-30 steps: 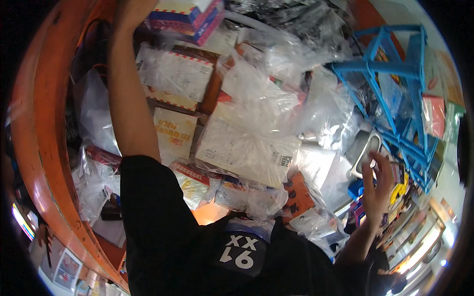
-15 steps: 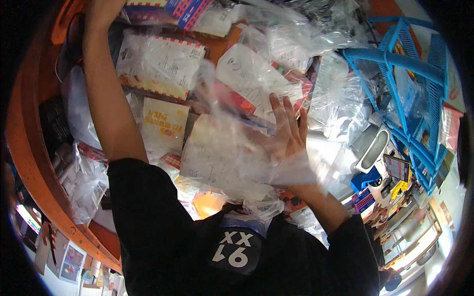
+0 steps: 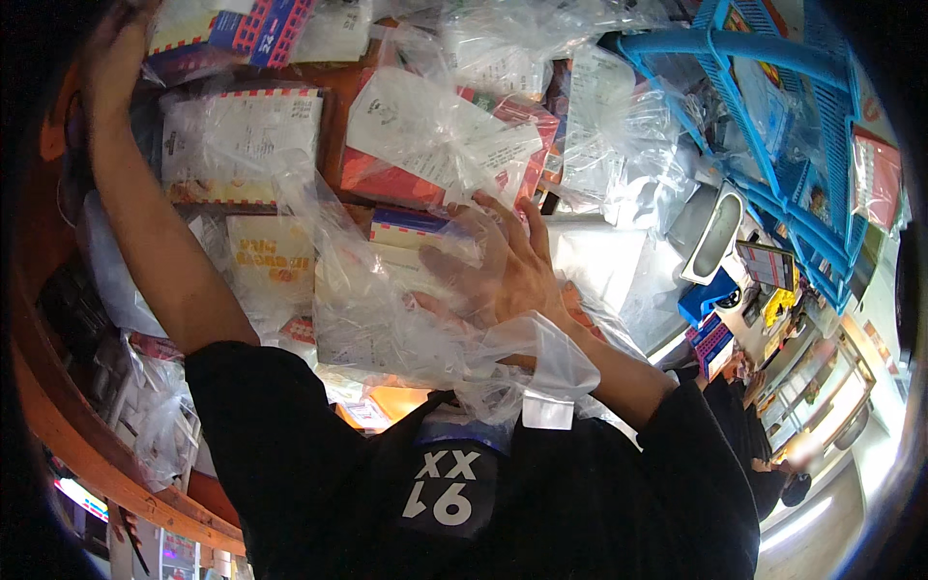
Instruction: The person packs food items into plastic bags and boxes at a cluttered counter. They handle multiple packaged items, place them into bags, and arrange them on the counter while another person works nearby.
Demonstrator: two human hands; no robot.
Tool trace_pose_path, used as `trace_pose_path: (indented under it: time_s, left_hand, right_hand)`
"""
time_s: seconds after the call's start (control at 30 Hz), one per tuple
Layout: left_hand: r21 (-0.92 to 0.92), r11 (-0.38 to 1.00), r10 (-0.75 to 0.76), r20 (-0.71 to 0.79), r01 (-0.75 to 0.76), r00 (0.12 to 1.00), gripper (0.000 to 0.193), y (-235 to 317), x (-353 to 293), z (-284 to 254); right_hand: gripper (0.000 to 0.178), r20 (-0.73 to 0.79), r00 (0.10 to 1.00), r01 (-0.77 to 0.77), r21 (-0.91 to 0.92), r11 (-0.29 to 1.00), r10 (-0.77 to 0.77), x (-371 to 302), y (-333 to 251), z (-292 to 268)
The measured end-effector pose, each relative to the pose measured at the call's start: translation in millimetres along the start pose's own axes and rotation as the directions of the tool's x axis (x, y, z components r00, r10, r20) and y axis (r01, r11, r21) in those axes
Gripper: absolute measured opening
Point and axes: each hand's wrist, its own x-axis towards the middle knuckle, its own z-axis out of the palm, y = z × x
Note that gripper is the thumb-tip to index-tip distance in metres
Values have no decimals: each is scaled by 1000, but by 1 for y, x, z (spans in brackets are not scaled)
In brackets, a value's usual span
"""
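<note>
My right hand (image 3: 517,261) lies over a boxed packet in a clear plastic bag (image 3: 372,314) close to my chest. Its fingers are spread and partly veiled by the film, and the bag's loose end (image 3: 551,358) hangs over my wrist. My left hand (image 3: 118,58) reaches to the far left corner, beside a bagged packet with a blue and pink box (image 3: 261,29); its fingers are dark and partly cut off, so its grip is unclear. Between the hands lie a bagged white packet with red edging (image 3: 246,135) and a cream packet with orange lettering (image 3: 271,251).
Bagged red packets with white slips (image 3: 435,126) cover the far middle. A blue plastic rack (image 3: 744,48) stands at the right, near a white oval-topped object (image 3: 715,232) and a blue tape dispenser (image 3: 706,295). An orange-brown wooden edge (image 3: 116,464) curves along the left.
The view has shifted, so the packets sit further left. My right hand has moved over the bagged packet near my chest, and its loose plastic has swung. My left arm remains stretched out.
</note>
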Motion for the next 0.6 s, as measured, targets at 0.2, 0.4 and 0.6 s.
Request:
trace_pose_path:
  time_s: [0.2,0.4,0.6]
  left_hand:
    - [-26,997,70,-18,-70,997,72,4,-3,2]
    - [-82,991,104,-33,-106,994,63,13,-6,1]
    - [-35,999,4,-33,-5,999,58,3,-2,-2]
  right_hand:
    - [53,-13,1000,16,44,999,-15,-1,-1,2]
    - [35,-113,987,144,338,930,-112,10,23,-26]
    - [61,-314,949,-20,-103,994,-13,73,63,-49]
